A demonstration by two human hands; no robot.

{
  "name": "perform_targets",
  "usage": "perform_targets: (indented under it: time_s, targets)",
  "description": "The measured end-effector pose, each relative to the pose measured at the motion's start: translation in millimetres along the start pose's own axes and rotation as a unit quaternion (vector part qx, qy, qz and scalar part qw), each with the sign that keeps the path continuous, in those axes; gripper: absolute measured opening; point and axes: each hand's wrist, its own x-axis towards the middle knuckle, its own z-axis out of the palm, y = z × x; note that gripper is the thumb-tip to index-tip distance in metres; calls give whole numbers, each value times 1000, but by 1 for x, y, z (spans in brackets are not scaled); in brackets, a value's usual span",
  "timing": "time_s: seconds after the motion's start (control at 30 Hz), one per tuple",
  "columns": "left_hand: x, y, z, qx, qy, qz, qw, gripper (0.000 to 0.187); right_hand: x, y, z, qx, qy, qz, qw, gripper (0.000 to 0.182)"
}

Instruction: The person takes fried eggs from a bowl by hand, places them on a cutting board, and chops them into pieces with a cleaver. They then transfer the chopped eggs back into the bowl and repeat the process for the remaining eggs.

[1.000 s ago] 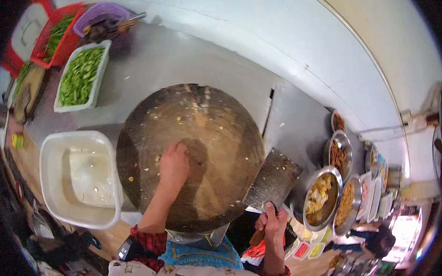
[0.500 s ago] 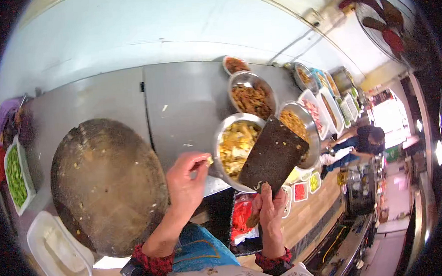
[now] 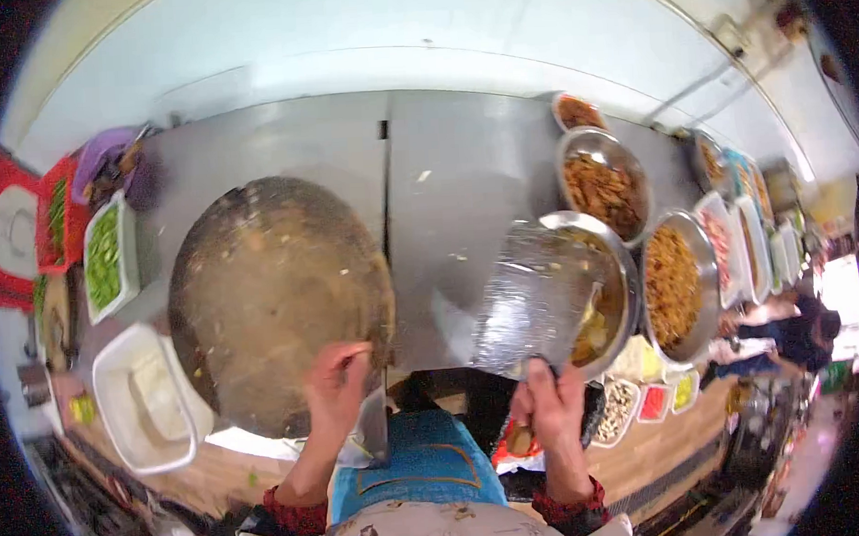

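My right hand [image 3: 551, 406] is wrapped round the handle of a cleaver [image 3: 527, 297]. Its broad, shiny blade overlaps the left side of a steel bowl [image 3: 626, 331] of yellowish food, hiding part of the contents. Over the right front edge of a round wooden chopping block [image 3: 277, 284] is my left hand [image 3: 334, 392], fingers curled together. Motion blurs them, so whatever they may hold does not show. Small pale scraps lie on the block.
Steel bowls of brown food [image 3: 603, 189] and minced food [image 3: 675, 291] stand right. A white tub [image 3: 120, 420] and a tray of green vegetables [image 3: 105, 268] stand left. Beyond the right-hand trays, another person [image 3: 801, 333] is visible. Crumbs dot the steel counter [image 3: 443, 143].
My view has turned left. My left hand has gone from beside the yellowish food bowl to the chopping block. The cleaver has swung leftward off the minced food, its blade now catching light.
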Motion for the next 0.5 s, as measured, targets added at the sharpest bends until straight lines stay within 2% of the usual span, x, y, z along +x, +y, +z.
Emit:
perform_targets:
  time_s: [0.03, 0.07, 0.1, 0.13, 0.17, 0.2, 0.23, 0.27, 0.33, 0.37, 0.4, 0.43, 0.47, 0.5]
  targets:
    - [-11, 2, -18, -31, 78, -50, 995, 12, 7, -2, 23, -35, -39, 33, 998, 21]
    - [-22, 3, -35, -66, 148, -98, 982, 11, 16, 32, 36, 6, -65, 116, 991, 20]
    - [-34, -10, -58, -18, 190, -118, 975, 12, 29, 53, 53, 2, -150, 160, 976, 14]
    - [-46, -27, -81, 25, 221, -137, 965, 13, 35, 64, 81, 69, -199, 141, 967, 17]
    - [-55, -34, -93, 16, 249, -125, 960, 14, 42, 38, 115, -201, -219, 126, 947, 20]
    - [-63, -35, -102, 6, 273, -113, 955, 15, 47, 58, 140, -105, -244, 102, 959, 23]
    - [-69, -36, -103, -10, 299, -95, 950, 16, 55, 78, 164, -199, -251, 63, 945, 36]
    - [-75, -38, -104, -25, 326, -78, 942, 18, 55, 80, 185, -114, -276, 98, 949, 27]
    - [-85, -50, -113, -56, 332, -103, 936, 19, 54, 98, 216, -143, -288, 38, 946, 31]
    - [-91, -62, -121, -73, 287, -89, 951, 18, 50, 107, 221, -146, -274, 31, 950, 31]
    - [-87, -60, -120, -80, 276, -85, 954, 18, 45, 119, 224, -259, -255, -84, 928, 34]
    - [-85, -53, -117, -71, 274, -89, 955, 18, 42, 122, 222, -368, -230, -194, 880, 38]
    - [-82, -51, -115, -63, 271, -92, 956, 18, 42, 125, 213, -373, -216, -196, 881, 38]
    - [-79, -60, -119, -58, 269, -97, 957, 17, 40, 121, 197, -320, -191, -261, 890, 40]
